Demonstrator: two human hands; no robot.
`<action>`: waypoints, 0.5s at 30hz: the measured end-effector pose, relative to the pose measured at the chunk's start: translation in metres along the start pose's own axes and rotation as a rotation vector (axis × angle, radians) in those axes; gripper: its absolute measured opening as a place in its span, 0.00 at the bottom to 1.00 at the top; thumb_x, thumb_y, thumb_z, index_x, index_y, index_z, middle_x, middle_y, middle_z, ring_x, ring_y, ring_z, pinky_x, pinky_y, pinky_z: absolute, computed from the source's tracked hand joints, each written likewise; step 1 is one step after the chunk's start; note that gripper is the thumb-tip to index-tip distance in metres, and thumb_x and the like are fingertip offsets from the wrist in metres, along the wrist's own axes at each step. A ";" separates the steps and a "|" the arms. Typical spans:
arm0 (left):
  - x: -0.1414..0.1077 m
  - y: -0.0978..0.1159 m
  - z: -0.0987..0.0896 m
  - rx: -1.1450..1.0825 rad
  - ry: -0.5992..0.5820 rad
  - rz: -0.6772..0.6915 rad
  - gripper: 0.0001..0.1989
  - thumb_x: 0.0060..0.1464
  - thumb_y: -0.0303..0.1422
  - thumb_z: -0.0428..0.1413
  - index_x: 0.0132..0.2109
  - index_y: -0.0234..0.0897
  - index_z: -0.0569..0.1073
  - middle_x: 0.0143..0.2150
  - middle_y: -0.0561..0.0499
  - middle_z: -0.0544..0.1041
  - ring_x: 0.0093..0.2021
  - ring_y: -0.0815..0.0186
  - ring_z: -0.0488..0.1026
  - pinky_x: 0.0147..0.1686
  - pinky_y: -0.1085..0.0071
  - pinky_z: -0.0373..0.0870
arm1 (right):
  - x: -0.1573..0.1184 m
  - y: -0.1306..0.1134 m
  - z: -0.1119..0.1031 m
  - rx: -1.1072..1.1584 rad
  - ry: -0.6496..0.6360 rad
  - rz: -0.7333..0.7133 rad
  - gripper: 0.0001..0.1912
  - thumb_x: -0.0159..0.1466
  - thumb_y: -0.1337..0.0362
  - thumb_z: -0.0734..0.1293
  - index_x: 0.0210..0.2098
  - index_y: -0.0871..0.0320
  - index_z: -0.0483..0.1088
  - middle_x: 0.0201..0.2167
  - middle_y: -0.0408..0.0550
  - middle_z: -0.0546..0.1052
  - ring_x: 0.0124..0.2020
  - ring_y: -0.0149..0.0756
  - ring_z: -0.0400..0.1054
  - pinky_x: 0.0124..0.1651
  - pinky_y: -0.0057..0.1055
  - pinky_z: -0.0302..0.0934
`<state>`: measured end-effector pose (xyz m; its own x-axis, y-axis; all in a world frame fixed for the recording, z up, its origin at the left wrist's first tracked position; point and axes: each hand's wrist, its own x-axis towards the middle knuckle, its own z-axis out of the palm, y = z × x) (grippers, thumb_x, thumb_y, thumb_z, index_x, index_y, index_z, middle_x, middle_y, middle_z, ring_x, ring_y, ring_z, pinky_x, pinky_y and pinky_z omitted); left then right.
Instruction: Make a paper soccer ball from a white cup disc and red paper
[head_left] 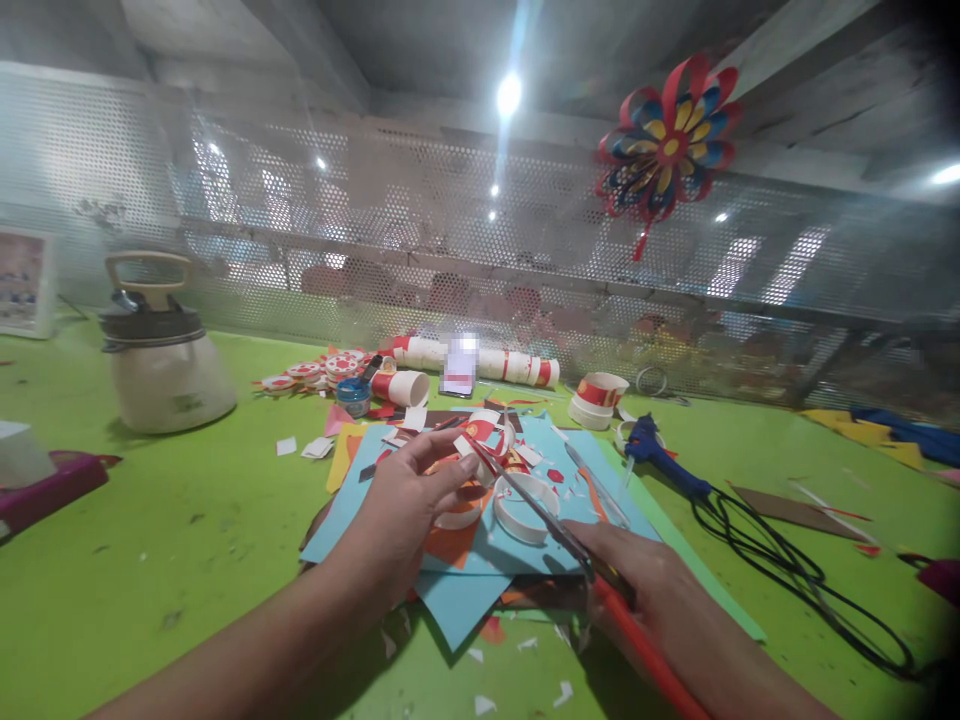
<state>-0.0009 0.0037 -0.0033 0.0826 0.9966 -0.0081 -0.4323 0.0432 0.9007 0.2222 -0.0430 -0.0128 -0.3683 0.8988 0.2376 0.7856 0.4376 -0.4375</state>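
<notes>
My left hand (409,500) pinches a red and white piece of cut paper cup (487,430) between thumb and fingers, above a stack of coloured paper. In my right hand (660,590) is a pair of scissors (540,500) with a red handle, its blades pointing up and left to the piece. The blade tips meet or overlap the piece; whether they are cutting cannot be made out. Below lies a white paper ring (525,515) on light blue paper (356,530), among red, white and orange scraps.
A blue glue gun (652,450) with a black cord lies right. Cut paper cups (596,400), a phone (457,375), a blue jar (352,397) and a long row of stacked cups (517,365) stand behind. A kettle (169,370) is left; a paper flower (671,145) hangs above.
</notes>
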 end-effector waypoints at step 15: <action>-0.001 0.001 -0.002 -0.040 -0.053 -0.030 0.15 0.44 0.32 0.67 0.40 0.32 0.76 0.39 0.42 0.78 0.39 0.60 0.75 0.43 0.63 0.72 | -0.002 0.003 0.000 0.023 -0.038 -0.023 0.17 0.64 0.62 0.62 0.51 0.53 0.73 0.40 0.52 0.79 0.39 0.46 0.74 0.44 0.39 0.67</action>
<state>-0.0033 0.0034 -0.0031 0.1430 0.9897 -0.0112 -0.4647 0.0772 0.8821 0.2254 -0.0435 -0.0152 -0.4050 0.8886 0.2154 0.7650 0.4583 -0.4525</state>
